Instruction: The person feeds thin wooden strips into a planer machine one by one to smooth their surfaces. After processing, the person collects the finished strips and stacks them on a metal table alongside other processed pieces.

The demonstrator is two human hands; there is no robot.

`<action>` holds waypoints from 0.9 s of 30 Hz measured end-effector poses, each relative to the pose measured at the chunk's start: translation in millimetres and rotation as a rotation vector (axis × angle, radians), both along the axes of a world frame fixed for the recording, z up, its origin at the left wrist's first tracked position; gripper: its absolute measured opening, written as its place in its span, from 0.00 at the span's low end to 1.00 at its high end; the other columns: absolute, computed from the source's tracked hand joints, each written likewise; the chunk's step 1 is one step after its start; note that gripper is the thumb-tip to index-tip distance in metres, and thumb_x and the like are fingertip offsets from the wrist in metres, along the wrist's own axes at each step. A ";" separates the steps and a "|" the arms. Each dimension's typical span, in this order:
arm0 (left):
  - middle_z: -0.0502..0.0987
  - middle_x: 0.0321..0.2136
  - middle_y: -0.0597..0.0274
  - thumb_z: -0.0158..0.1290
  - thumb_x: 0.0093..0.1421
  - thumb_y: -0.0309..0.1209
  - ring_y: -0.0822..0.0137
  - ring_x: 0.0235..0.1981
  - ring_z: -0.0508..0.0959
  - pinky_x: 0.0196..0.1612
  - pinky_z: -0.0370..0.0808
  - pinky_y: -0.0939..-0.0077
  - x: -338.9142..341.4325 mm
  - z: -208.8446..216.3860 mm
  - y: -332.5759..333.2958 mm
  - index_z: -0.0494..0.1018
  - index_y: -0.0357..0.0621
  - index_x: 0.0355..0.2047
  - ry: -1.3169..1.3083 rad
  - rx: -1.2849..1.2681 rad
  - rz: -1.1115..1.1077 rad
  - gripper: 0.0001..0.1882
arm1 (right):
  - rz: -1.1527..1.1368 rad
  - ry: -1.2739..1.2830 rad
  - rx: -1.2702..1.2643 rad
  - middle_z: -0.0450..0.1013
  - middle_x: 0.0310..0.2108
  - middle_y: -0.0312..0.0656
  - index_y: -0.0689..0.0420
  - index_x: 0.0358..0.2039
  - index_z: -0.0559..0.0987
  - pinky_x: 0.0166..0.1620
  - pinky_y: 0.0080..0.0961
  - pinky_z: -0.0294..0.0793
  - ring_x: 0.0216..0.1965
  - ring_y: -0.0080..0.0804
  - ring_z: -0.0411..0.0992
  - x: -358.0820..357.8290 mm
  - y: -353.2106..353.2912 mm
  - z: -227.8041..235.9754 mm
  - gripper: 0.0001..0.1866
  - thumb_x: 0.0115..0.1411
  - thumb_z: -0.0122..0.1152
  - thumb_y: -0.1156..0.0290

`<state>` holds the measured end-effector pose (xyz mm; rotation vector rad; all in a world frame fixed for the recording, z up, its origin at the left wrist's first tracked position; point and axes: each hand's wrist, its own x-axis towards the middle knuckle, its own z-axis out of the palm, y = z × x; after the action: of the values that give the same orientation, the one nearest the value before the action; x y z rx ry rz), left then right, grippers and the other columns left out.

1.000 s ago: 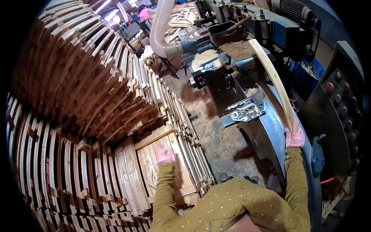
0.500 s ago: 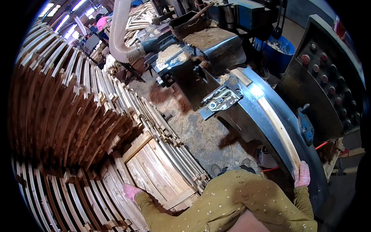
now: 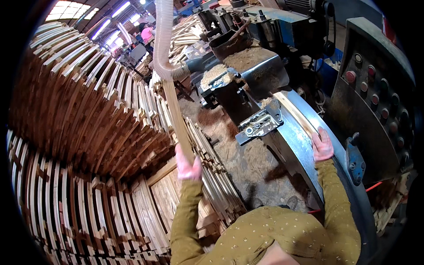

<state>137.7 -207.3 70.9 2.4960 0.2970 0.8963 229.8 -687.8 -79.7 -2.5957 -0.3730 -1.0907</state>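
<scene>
While clamped round the lower end of a long wooden slat, left hand lifted above the stacked slats, slat's long axis running up and away toward the ribbed dust hose. Right hand flat, fingers spread, pressing a second curved slat against the curved steel guide of the machine. That piece directly under the right grip, lengthwise along the guide toward the clamp bracket. Button panel just right; sawdust between both hands.
</scene>
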 end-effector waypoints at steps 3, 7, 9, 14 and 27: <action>0.70 0.46 0.49 0.57 0.50 0.19 0.58 0.41 0.75 0.43 0.79 0.64 62.2 39.1 -109.4 0.54 0.42 0.61 -0.066 -0.594 0.004 0.39 | 0.200 0.061 0.168 0.72 0.50 0.45 0.56 0.52 0.74 0.51 0.38 0.74 0.51 0.43 0.71 -12.6 46.8 24.3 0.23 0.57 0.60 0.62; 0.73 0.38 0.57 0.54 0.59 0.27 0.65 0.38 0.74 0.41 0.79 0.68 141.6 -35.8 -205.5 0.62 0.42 0.50 -0.142 -1.028 -0.542 0.20 | 0.503 0.304 0.471 0.77 0.34 0.46 0.60 0.57 0.70 0.37 0.37 0.78 0.36 0.39 0.77 -54.9 95.9 74.7 0.27 0.62 0.58 0.57; 0.73 0.41 0.55 0.54 0.60 0.31 0.64 0.41 0.74 0.45 0.77 0.69 144.2 -72.4 -258.4 0.62 0.40 0.52 -0.029 -1.351 -0.671 0.21 | 0.285 0.291 0.401 0.77 0.35 0.49 0.65 0.57 0.69 0.37 0.36 0.77 0.36 0.42 0.76 -79.8 47.8 38.5 0.29 0.57 0.61 0.66; 0.77 0.45 0.48 0.55 0.59 0.44 0.59 0.48 0.76 0.49 0.73 0.66 66.1 -150.5 -318.6 0.66 0.36 0.56 0.709 -0.983 -1.063 0.31 | -0.064 0.391 -0.071 0.72 0.37 0.56 0.68 0.57 0.66 0.41 0.45 0.72 0.36 0.55 0.71 -233.9 -75.1 52.2 0.29 0.58 0.54 0.63; 0.70 0.54 0.46 0.55 0.61 0.45 0.60 0.55 0.71 0.58 0.67 0.68 55.3 -102.0 -207.3 0.62 0.34 0.59 0.760 -0.899 -0.871 0.33 | -0.292 0.042 -0.192 0.71 0.46 0.52 0.63 0.60 0.66 0.48 0.40 0.70 0.43 0.49 0.70 -75.1 -36.7 8.3 0.28 0.66 0.43 0.58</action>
<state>193.0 -414.6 -31.1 1.6800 -0.1502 -0.4795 154.7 -724.5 -71.4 -2.9077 -0.0926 -1.1386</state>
